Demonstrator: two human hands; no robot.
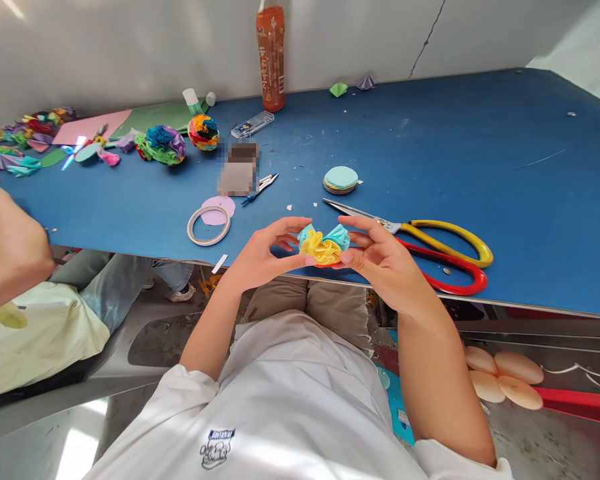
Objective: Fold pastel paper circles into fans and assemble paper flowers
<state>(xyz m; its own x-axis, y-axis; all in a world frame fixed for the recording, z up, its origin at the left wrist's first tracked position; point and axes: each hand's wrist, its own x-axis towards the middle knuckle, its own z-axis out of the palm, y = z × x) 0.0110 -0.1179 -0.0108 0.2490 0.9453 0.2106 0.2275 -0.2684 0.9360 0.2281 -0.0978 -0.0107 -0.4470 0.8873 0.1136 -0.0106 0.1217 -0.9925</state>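
Both my hands hold one small paper flower (pixel 324 245) with yellow, teal and red ruffled layers, just above the near edge of the blue table (pixel 480 153). My left hand (pixel 265 252) pinches its left side with thumb and fingers. My right hand (pixel 380 257) grips its right side. Large scissors (pixel 430 247) with yellow and red handles lie on the table right behind my right hand. A stack of round paper discs (pixel 341 179) sits farther back.
A tape roll (pixel 209 225) over a pink disc, a small blue-handled tool (pixel 260 188), an orange bottle (pixel 271 53), finished paper flowers (pixel 163 144) and coloured sheets lie at the left and back. Another person's arm (pixel 10 247) is at the left edge.
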